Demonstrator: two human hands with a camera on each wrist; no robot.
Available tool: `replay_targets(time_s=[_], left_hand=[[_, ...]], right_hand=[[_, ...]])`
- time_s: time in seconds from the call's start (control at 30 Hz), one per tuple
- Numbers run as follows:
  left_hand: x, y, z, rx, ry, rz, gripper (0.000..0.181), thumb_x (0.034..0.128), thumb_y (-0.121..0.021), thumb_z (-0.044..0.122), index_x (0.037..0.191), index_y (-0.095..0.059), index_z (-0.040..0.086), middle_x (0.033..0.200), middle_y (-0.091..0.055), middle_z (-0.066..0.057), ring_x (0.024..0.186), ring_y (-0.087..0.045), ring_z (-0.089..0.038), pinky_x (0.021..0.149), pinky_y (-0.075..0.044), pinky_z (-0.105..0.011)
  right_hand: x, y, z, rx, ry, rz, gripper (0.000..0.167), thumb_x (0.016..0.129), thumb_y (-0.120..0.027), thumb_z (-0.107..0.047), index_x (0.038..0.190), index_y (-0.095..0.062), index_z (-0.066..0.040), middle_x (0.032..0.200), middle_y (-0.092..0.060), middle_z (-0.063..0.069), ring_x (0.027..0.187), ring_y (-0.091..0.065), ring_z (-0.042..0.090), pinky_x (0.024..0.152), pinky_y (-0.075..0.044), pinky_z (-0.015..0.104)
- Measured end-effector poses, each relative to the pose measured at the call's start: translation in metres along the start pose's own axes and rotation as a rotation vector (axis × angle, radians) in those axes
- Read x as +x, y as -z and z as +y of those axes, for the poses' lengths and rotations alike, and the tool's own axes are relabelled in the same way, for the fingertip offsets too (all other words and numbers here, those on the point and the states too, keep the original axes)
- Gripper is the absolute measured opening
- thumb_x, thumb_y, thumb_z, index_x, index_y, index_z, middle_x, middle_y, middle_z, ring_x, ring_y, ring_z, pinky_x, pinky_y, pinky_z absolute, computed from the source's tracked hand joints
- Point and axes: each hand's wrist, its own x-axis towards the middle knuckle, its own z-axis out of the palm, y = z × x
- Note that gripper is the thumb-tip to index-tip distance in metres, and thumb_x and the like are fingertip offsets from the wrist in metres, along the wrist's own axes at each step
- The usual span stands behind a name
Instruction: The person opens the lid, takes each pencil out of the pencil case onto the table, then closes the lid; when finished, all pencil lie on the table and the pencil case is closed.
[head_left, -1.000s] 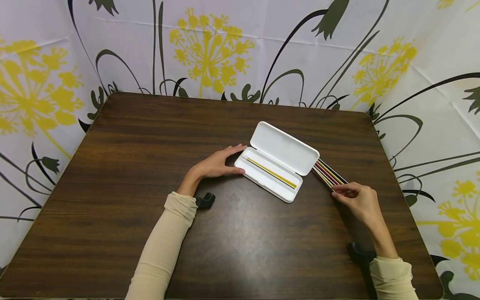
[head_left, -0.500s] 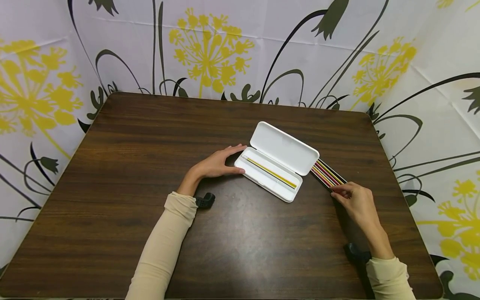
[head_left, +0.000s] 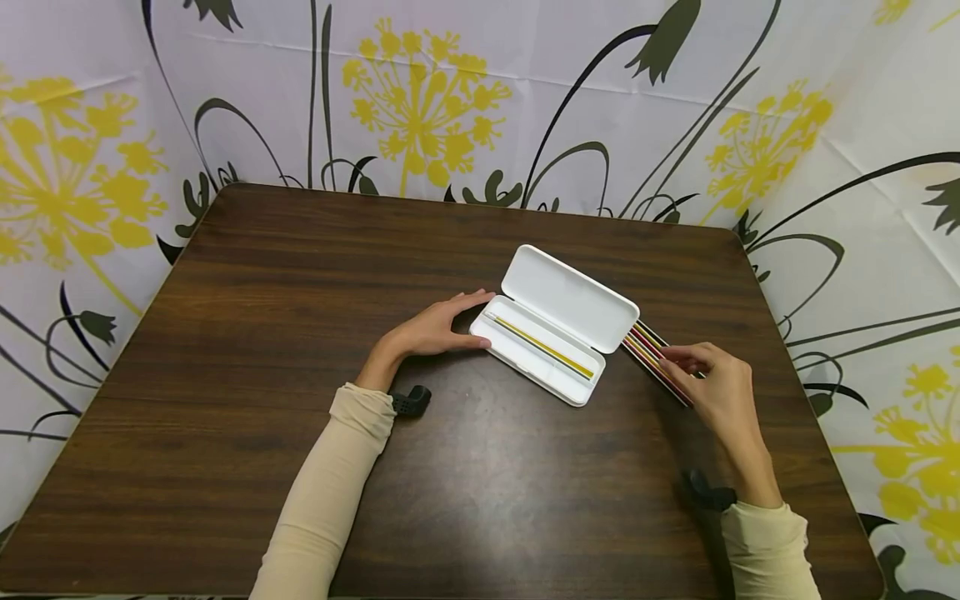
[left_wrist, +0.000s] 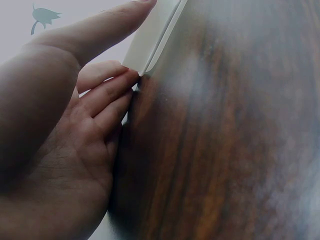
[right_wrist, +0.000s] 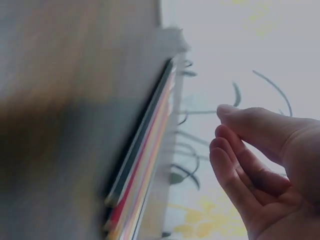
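Observation:
In the head view, a white case (head_left: 570,298) lies with its lid open; its lower half holds a yellow pencil (head_left: 543,346). My left hand (head_left: 435,329) spans the case's left end, thumb at the front and fingers at the back; the left wrist view has this hand (left_wrist: 60,125) at the case's corner (left_wrist: 155,40). Several pencils (head_left: 651,354) lie side by side right of the case. My right hand (head_left: 720,392) is over their near ends. In the right wrist view this hand (right_wrist: 265,170) is apart from the pencils (right_wrist: 137,185), fingers bent, holding nothing visible.
The dark wooden table (head_left: 225,333) carries the case and pencils. A white cloth (head_left: 262,67) with yellow flowers and dark stems stands behind the table and along its sides. Black wrist devices are on the left wrist (head_left: 412,401) and right wrist (head_left: 708,492).
My right hand has lifted off the pencils' near ends and shifted slightly back, so more of the front pencils' ends shows. The left hand and case have stayed in place.

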Motion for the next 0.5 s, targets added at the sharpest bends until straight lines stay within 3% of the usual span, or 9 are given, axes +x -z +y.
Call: replay_targets(time_s=[0.23,0.5], left_hand=[[-0.002,0.0,0.001,-0.011,0.005,0.004,0.083,0.0874,-0.072,0.047,0.156,-0.03,0.024,0.161,-0.021,-0.003,0.147,-0.011,-0.03,0.114,-0.019,-0.05],[-0.001,0.001,0.001,-0.004,-0.009,0.01,0.083,0.0874,-0.072,0.047,0.156,-0.031,0.025,0.161,-0.022,-0.003,0.147,-0.012,-0.031,0.114,-0.019,-0.049]], right_hand=[[0.035,-0.008,-0.034,0.103,0.008,0.058,0.017,0.082,-0.081,-0.013,0.099,-0.078,-0.009,0.09,-0.07,0.001,0.075,-0.061,0.009,0.067,-0.046,0.011],[0.063,-0.011,-0.064,0.171,0.052,0.047,0.017,0.084,-0.079,-0.014,0.1,-0.078,-0.008,0.092,-0.069,-0.001,0.078,-0.063,0.008,0.069,-0.049,0.011]])
